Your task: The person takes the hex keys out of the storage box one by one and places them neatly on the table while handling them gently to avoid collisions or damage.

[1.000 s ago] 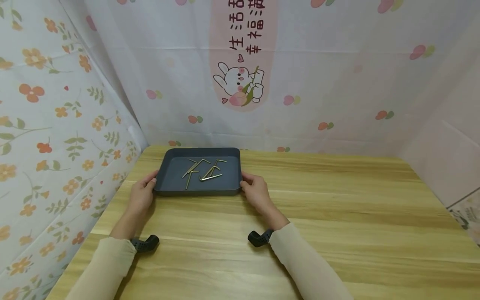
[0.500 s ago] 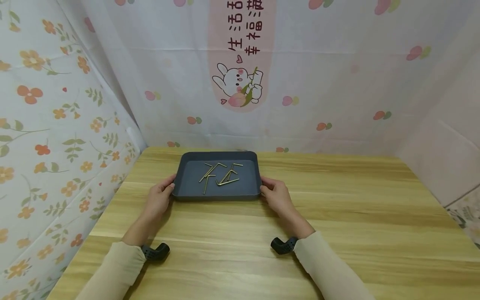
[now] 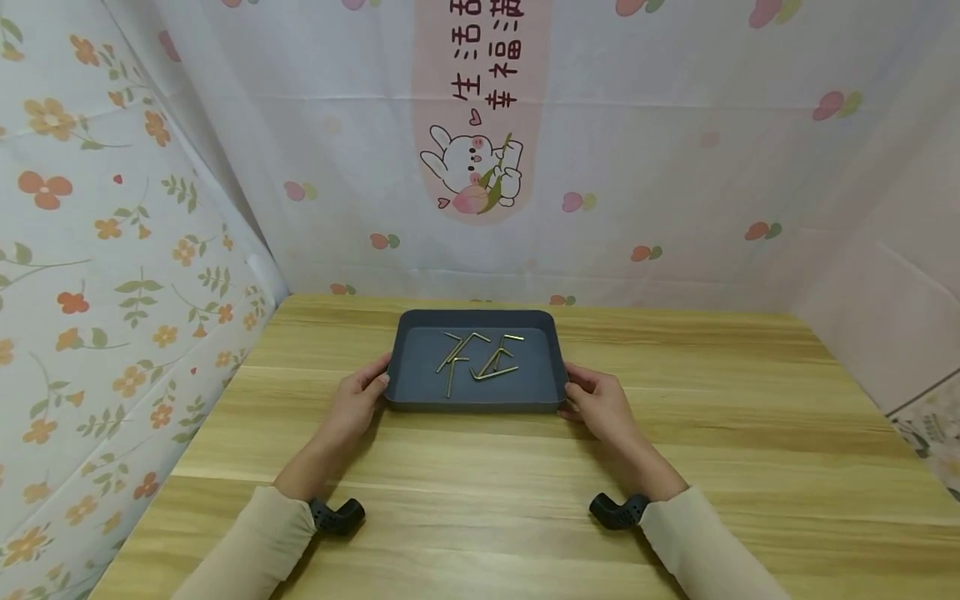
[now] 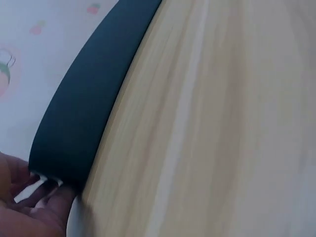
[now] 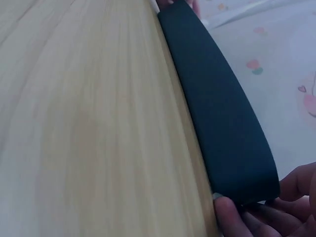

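Note:
A dark grey rectangular tray (image 3: 412, 379) lies between my hands in the head view, level with the wooden table. Several brass-coloured L-shaped hex keys (image 3: 450, 379) are loosely heaped in its middle. My left hand (image 3: 356, 406) grips the tray's left end near the front corner. At the right end, my right hand (image 3: 606, 408) holds it the same way. Both wrist views show the tray's long outer wall, with the left hand's fingers (image 4: 59, 205) and the right hand's fingers (image 5: 232, 217) at its corners. Whether its underside touches the table cannot be told.
The wooden table (image 3: 712, 433) extends to the right and in front of the tray. Behind it hangs a white printed cloth (image 3: 637, 167), and a floral cloth (image 3: 120, 292) borders the left side. A black band-like device (image 3: 337, 517) sits on each wrist.
Both hands have carried the tray to the right and slightly nearer to me. The hex keys keep about the same arrangement inside it.

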A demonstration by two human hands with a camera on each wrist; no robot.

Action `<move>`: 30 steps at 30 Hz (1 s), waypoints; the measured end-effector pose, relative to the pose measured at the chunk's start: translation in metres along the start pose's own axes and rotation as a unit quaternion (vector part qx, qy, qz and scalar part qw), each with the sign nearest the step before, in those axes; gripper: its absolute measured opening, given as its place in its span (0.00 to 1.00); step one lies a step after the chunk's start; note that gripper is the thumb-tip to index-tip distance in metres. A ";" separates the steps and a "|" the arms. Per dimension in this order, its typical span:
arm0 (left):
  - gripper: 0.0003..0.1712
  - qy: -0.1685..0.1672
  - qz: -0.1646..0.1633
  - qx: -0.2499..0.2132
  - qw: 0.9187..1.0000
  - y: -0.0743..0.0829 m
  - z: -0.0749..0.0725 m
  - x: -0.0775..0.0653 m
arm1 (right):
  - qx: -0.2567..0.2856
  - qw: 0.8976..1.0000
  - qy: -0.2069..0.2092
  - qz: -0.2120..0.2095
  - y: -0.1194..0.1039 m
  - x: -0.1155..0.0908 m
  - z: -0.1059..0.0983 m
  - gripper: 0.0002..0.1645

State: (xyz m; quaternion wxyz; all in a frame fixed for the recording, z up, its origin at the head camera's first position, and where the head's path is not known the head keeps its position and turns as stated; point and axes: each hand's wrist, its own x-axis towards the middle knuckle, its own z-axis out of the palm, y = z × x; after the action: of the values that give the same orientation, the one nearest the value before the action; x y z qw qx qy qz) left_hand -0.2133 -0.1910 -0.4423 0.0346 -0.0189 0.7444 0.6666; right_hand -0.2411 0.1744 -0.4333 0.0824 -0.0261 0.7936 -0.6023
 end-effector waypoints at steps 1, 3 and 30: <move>0.28 0.004 0.003 0.005 1.000 -0.001 0.005 0.000 | -0.006 1.000 0.001 0.002 0.001 -0.002 -0.004 0.29; 0.28 0.012 0.013 0.029 0.999 -0.001 0.014 0.000 | -0.021 1.000 -0.001 0.004 0.002 -0.005 -0.012 0.29; 0.29 0.054 -0.043 -0.136 0.988 0.005 0.016 0.054 | -0.177 0.983 0.041 -0.008 -0.055 0.007 -0.013 0.28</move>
State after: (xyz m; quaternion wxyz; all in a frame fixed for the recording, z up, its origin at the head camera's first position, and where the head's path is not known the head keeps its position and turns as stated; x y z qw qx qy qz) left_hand -0.2667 -0.1739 -0.4430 0.0200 -0.0916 0.6458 0.7578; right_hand -0.2532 0.1711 -0.3773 0.0392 -0.0223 0.8899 -0.4538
